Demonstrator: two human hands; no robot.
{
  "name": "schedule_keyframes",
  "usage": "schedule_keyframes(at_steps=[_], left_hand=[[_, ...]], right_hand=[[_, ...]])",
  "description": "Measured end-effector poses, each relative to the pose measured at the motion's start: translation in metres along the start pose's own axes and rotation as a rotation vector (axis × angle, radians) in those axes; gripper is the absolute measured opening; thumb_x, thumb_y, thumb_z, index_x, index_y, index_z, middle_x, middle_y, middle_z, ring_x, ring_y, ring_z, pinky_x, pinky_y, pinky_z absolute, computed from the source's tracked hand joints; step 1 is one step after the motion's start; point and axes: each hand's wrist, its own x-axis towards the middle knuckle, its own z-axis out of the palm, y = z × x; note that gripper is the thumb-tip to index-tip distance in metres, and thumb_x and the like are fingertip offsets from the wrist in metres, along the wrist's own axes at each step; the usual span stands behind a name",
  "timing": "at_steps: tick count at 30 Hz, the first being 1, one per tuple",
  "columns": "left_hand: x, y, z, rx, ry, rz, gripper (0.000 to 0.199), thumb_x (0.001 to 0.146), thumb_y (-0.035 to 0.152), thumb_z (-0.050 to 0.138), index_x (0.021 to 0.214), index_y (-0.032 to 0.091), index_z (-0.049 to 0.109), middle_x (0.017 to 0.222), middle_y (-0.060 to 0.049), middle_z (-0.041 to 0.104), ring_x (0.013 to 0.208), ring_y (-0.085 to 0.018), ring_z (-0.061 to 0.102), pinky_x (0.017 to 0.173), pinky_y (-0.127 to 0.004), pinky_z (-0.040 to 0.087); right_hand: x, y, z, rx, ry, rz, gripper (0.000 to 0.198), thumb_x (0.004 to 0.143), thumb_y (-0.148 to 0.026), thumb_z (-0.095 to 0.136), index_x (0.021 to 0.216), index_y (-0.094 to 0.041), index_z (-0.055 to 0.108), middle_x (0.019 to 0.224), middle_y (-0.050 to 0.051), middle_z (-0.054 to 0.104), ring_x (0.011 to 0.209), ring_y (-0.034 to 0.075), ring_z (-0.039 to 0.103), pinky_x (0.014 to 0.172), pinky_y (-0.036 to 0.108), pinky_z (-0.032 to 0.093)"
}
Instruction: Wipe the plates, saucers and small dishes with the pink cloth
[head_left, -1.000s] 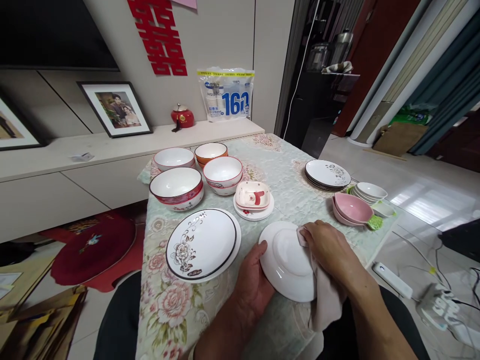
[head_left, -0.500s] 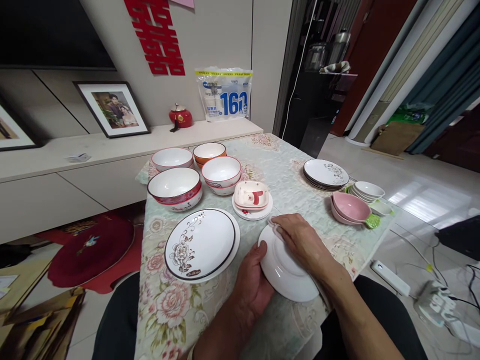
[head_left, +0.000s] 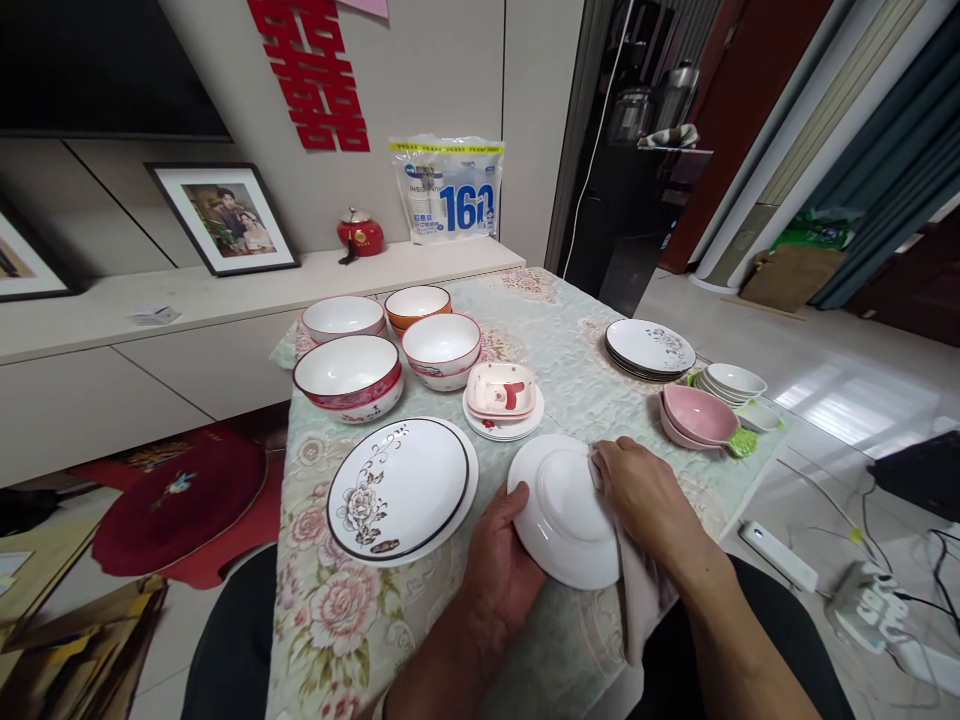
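My left hand (head_left: 501,560) grips the left edge of a white plate (head_left: 559,545), thumb on top. The plate is turned with its underside and foot ring facing me. In my right hand (head_left: 637,490) is a pale beige cloth (head_left: 637,590), pressed against the plate's right edge and hanging down beside it. To the left lies a large white plate with a dark rim and brown flower print (head_left: 420,480), stacked over another plate. Just beyond my hands, rectangular dishes with a red scarf print (head_left: 501,390) sit on small round plates (head_left: 502,432).
Bowls (head_left: 349,365) stand stacked at the table's back left. At the right are dark-rimmed plates (head_left: 649,345), pink bowls (head_left: 701,412) and small white bowls (head_left: 735,380) near the edge. A floral tablecloth (head_left: 345,620) covers the table. Cables and a power strip (head_left: 780,555) lie on the floor.
My right hand with the cloth has moved from the plate's upper middle to its right edge. More of the plate's underside and the hanging cloth now show.
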Motion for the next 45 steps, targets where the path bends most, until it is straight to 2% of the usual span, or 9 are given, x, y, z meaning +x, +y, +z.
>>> schedule_keyframes(at_steps=[5,11,16,21,24,28,32,42,45], left_hand=[[-0.005,0.003,0.002,0.041,-0.028,0.013,0.03,0.08,0.02,0.064,0.108,0.013,0.069,0.097,-0.008,0.075,0.107,-0.029,0.065,0.098,-0.04,0.046],[-0.003,0.001,-0.002,0.118,-0.178,0.042,0.029,0.076,0.022,0.074,0.103,0.014,0.07,0.102,-0.009,0.075,0.105,-0.028,0.065,0.097,-0.039,0.045],[0.001,-0.001,-0.006,0.131,-0.097,0.024,0.044,0.07,0.024,0.08,0.111,0.013,0.069,0.097,-0.011,0.076,0.104,-0.031,0.066,0.094,-0.041,0.047],[0.002,0.0,-0.007,0.122,-0.048,0.058,0.041,0.065,0.016,0.078,0.105,0.013,0.071,0.092,-0.009,0.076,0.097,-0.029,0.067,0.092,-0.041,0.048],[0.001,0.002,-0.006,0.133,-0.028,0.072,0.033,0.062,0.01,0.074,0.095,0.015,0.071,0.085,-0.005,0.074,0.088,-0.025,0.067,0.087,-0.039,0.049],[-0.001,0.002,-0.005,0.104,-0.045,0.052,0.024,0.068,0.017,0.077,0.091,0.016,0.07,0.085,-0.004,0.073,0.089,-0.023,0.067,0.089,-0.037,0.048],[-0.001,0.002,-0.003,0.085,-0.139,0.053,0.031,0.071,0.018,0.079,0.1,0.016,0.07,0.098,-0.006,0.074,0.1,-0.025,0.066,0.095,-0.036,0.046],[0.002,0.0,-0.006,0.091,-0.067,0.06,0.043,0.065,0.016,0.079,0.107,0.015,0.071,0.099,-0.008,0.076,0.101,-0.028,0.066,0.096,-0.041,0.045],[0.0,0.002,-0.005,0.128,-0.058,0.075,0.043,0.062,0.011,0.076,0.104,0.015,0.072,0.095,-0.007,0.075,0.096,-0.026,0.065,0.091,-0.039,0.045]], right_hand=[[0.004,-0.016,0.01,0.195,0.188,-0.278,0.033,0.093,-0.007,0.043,0.117,-0.015,0.064,0.112,0.014,0.067,0.104,0.027,0.058,0.083,0.035,0.046],[-0.002,-0.03,0.005,0.428,0.123,-0.578,0.038,0.095,-0.007,0.044,0.125,-0.019,0.062,0.124,0.008,0.067,0.113,0.021,0.057,0.097,0.037,0.045],[0.006,-0.007,0.009,0.364,0.14,-0.322,0.033,0.098,-0.015,0.044,0.126,-0.016,0.063,0.12,0.011,0.067,0.112,0.023,0.057,0.095,0.036,0.045],[0.011,0.016,0.012,0.126,0.045,-0.022,0.03,0.098,-0.018,0.042,0.103,-0.014,0.071,0.094,0.013,0.068,0.091,0.025,0.062,0.076,0.034,0.045],[0.009,0.008,0.013,0.139,0.109,-0.048,0.03,0.097,-0.015,0.041,0.107,-0.015,0.07,0.097,0.014,0.066,0.094,0.026,0.061,0.077,0.034,0.046],[0.002,-0.022,0.014,0.284,0.25,-0.345,0.037,0.091,-0.005,0.043,0.119,-0.017,0.064,0.117,0.014,0.065,0.108,0.026,0.057,0.089,0.038,0.047],[-0.003,-0.039,0.01,0.377,0.161,-0.556,0.04,0.092,-0.003,0.042,0.122,-0.019,0.063,0.122,0.009,0.066,0.11,0.023,0.057,0.094,0.039,0.046],[0.011,0.014,0.015,0.169,0.079,-0.063,0.032,0.099,-0.018,0.04,0.109,-0.013,0.07,0.101,0.015,0.068,0.097,0.027,0.06,0.082,0.036,0.045],[0.012,0.017,0.015,0.164,0.072,-0.036,0.032,0.098,-0.019,0.04,0.109,-0.015,0.07,0.098,0.013,0.067,0.095,0.026,0.059,0.08,0.035,0.044]])
